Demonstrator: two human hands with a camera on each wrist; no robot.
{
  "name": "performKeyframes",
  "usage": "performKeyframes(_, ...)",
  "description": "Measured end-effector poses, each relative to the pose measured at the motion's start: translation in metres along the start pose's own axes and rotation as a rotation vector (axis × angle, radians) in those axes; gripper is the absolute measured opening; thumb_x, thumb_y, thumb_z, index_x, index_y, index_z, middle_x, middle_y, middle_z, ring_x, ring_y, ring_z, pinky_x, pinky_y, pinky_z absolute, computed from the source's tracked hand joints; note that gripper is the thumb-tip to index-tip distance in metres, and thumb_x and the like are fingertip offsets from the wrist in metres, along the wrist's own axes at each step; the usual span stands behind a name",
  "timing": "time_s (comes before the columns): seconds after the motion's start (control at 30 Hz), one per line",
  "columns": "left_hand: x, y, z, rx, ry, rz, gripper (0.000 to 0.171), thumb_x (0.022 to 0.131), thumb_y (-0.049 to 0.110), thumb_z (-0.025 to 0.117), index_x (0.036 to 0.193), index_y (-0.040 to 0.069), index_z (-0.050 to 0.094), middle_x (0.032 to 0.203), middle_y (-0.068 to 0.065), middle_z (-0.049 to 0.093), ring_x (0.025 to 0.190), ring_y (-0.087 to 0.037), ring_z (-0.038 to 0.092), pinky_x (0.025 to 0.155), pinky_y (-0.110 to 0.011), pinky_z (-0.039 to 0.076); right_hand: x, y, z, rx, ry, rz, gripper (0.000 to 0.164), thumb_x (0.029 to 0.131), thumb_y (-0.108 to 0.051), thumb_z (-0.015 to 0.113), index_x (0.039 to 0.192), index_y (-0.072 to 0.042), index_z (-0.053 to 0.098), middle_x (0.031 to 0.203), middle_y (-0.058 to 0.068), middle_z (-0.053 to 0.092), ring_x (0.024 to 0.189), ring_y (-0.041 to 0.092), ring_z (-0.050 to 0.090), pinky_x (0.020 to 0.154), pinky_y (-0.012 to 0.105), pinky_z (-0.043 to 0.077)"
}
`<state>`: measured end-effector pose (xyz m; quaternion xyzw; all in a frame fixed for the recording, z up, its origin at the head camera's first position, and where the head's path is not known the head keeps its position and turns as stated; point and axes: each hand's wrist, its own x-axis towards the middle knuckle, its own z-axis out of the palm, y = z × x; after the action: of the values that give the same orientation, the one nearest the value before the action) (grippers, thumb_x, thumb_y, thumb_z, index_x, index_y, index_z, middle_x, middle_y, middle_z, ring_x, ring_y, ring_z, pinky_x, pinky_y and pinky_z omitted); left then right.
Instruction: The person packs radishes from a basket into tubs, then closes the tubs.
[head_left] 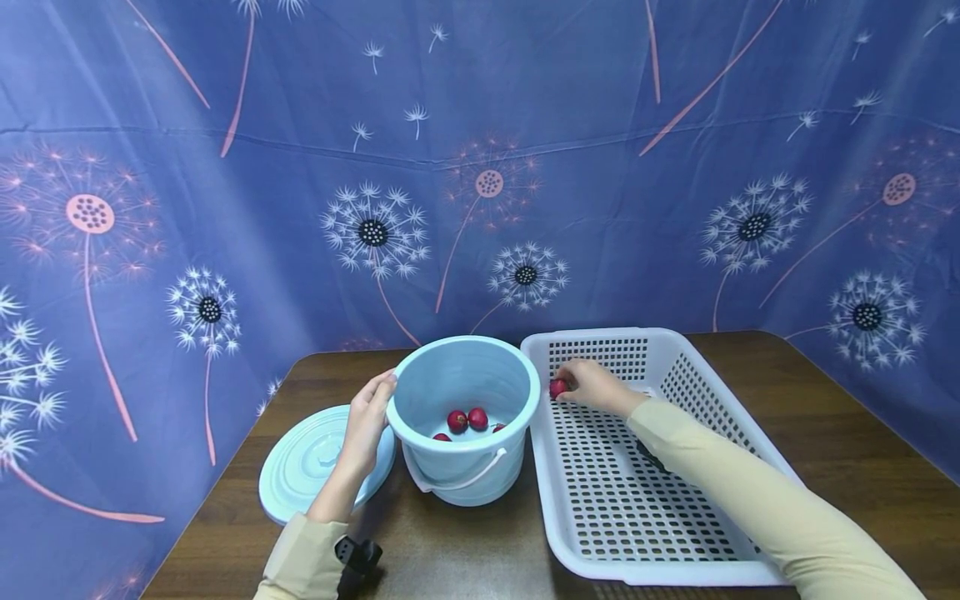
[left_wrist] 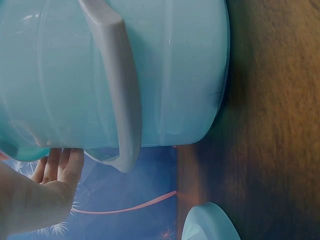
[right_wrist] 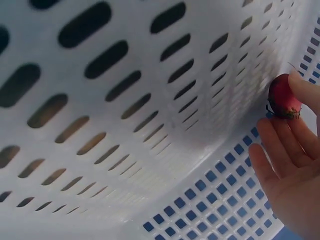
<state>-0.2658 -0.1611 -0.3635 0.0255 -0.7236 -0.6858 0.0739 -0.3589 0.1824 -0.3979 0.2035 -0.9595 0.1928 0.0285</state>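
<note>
My right hand (head_left: 596, 387) is inside the white basket (head_left: 652, 575), at its left side. Between thumb and fingers it pinches a red radish (right_wrist: 285, 96), whose thin root and trimmed green top show in the right wrist view. To the left stands a light blue bucket (head_left: 468, 475), upright, with several radishes (head_left: 477, 418) at its bottom. My left hand (head_left: 366, 425) grips the bucket's left rim; in the left wrist view its fingers (left_wrist: 65, 165) lie against the outer wall. The bucket's pale handle (left_wrist: 125, 95) hangs down its near side.
A light blue lid (head_left: 300, 467) lies on the brown wooden table (head_left: 465, 550), left of the bucket and partly behind my left forearm. A small dark thing (head_left: 651, 457) in the basket is mostly hidden by my right sleeve. A blue dandelion-print cloth (head_left: 600, 208) hangs behind the table.
</note>
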Motion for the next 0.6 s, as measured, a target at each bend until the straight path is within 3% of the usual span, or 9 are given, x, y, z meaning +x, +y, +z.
performKeyframes(0.2, -0.0007, 0.001, 0.0012, 0.001, -0.009, 0.007, 0.047, 0.099, 0.03, 0.043, 0.133, -0.001, 0.046, 0.136, -0.021, 0.048, 0.124, -0.032, 0.047, 0.104, -0.049, 0.037, -0.0026, -0.0024, -0.0029, -0.003, 0.007, 0.012, 0.031, 0.073, -0.015, 0.079, 0.098, -0.002, 0.065, 0.084, 0.004, 0.064, 0.074, 0.013, 0.056, 0.068, 0.03, 0.049)
performKeyframes(0.6, -0.002, -0.0003, 0.0005, 0.001, 0.003, -0.002, 0.047, 0.099, 0.031, 0.044, 0.134, 0.0, 0.046, 0.136, -0.02, 0.048, 0.124, -0.03, 0.047, 0.104, -0.049, 0.037, 0.0007, -0.0046, -0.0092, 0.023, 0.01, -0.035, 0.03, 0.073, -0.014, 0.078, 0.098, -0.003, 0.065, 0.086, 0.005, 0.065, 0.076, 0.013, 0.058, 0.069, 0.029, 0.051)
